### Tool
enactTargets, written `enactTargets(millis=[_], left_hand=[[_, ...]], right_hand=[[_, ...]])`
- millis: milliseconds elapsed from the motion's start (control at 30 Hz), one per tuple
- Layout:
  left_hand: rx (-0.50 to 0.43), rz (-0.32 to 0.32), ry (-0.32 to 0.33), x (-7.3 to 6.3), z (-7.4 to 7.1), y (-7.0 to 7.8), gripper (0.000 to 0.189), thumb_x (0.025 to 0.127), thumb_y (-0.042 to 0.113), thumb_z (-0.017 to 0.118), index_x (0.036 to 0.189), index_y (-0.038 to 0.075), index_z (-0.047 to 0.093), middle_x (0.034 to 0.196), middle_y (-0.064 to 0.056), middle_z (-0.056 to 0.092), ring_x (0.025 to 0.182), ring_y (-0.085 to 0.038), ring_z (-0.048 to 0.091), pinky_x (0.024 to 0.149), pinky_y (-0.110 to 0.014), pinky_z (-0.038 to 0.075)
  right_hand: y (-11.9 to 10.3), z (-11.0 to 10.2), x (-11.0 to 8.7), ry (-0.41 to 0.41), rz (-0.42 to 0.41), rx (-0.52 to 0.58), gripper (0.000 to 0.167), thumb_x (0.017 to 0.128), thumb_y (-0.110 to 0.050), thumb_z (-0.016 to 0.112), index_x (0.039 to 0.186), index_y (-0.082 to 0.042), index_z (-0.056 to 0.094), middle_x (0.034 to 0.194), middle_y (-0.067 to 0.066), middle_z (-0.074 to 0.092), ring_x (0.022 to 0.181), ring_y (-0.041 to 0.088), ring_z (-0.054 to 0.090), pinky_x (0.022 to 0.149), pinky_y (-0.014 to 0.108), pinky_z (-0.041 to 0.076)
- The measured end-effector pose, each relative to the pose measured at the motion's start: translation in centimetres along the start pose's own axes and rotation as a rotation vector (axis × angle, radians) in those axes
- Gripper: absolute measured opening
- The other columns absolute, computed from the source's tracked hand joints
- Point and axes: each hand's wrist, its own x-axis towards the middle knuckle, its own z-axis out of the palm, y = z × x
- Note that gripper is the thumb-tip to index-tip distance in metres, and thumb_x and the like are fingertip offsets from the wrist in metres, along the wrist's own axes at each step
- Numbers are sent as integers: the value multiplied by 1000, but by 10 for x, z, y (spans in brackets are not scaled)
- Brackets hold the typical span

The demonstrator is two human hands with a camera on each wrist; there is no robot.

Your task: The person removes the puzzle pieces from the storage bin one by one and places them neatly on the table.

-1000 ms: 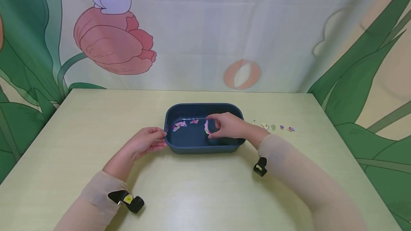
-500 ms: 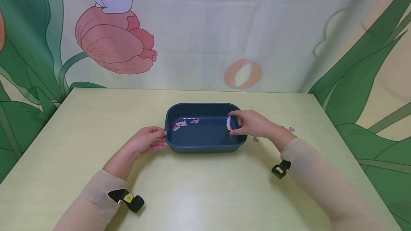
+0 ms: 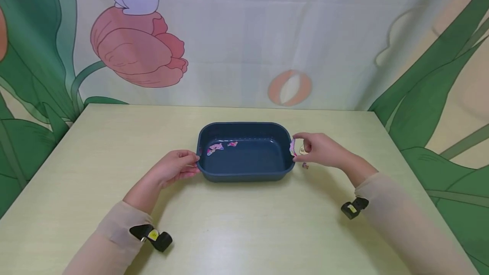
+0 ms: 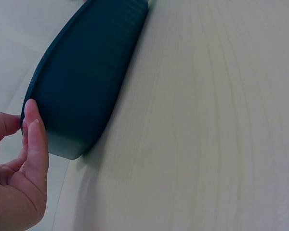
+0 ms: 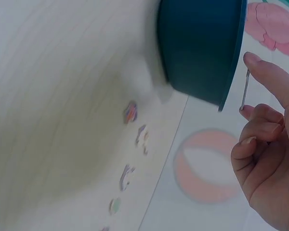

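Note:
A dark blue rectangular tub [image 3: 248,177] stands on the table. My left hand [image 3: 177,166] pinches its left rim, thumb on the inside and fingers along the outer wall, as the left wrist view also shows. Just beyond the right rim, my right hand [image 3: 324,150] pinches a pink-and-white flat cutout [image 3: 292,147] between thumb and index finger. Seen edge-on in the right wrist view, that cutout [image 5: 245,89] is thin and stiff. Inside the tub, towards the left, lie a larger pink patterned cutout [image 3: 215,148] and a smaller pink one [image 3: 232,144].
To the right of the tub lies a row of several small cutouts, partly hidden by my right hand in the head view; a colourful one [image 5: 130,112] and a greenish one [image 5: 114,206] show from the right wrist. A printed curtain [image 3: 221,46] hangs behind the table [image 3: 229,232].
My right hand has carried the pinched cutout rightward from over the middle of the tub to just past its right rim. My left hand has stayed on the left rim.

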Motion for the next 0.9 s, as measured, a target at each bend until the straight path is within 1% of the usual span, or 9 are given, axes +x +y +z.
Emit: enactTargets(millis=[200, 300, 567, 700, 900], left_hand=[[11, -10, 12, 0, 1, 0, 30, 95, 12, 51, 112, -13, 48, 78, -6, 61, 73, -17, 65, 68, -23, 54], [8, -14, 12, 1, 1, 0, 30, 95, 12, 51, 112, -13, 48, 78, -6, 61, 74, -17, 66, 68, -23, 54], [-6, -12, 6, 0, 0, -1, 25, 95, 12, 52, 108, -9, 50, 78, -5, 61, 73, -16, 66, 67, -23, 54], [-8, -7, 2, 0, 0, -2, 25, 95, 12, 51, 109, -9, 50, 78, -5, 61, 72, -16, 66, 67, -23, 54], [1, -13, 13, 1, 1, 0, 24, 95, 12, 52, 107, -8, 50, 78, -6, 61, 73, -16, 66, 68, -23, 54]], right_hand=[[19, -2, -13, 26, 15, 16, 66, 75, -25, 78, 128, 2, 50, 67, 1, 45, 61, 15, 42, 52, 27, 34], [27, 0, -19, 23, 37, 11, 66, 75, -24, 79, 127, 4, 50, 67, 1, 45, 62, 15, 42, 53, 27, 34], [48, 8, -29, -42, 157, -25, 64, 78, -22, 76, 129, 3, 48, 70, 3, 46, 65, 17, 42, 55, 29, 35], [59, 12, -31, -73, 189, -28, 63, 78, -21, 76, 129, 2, 48, 71, 4, 47, 64, 18, 43, 55, 30, 36], [70, 19, -32, -108, 210, -52, 65, 76, -22, 77, 130, -1, 49, 70, 4, 48, 64, 18, 44, 55, 29, 36]])
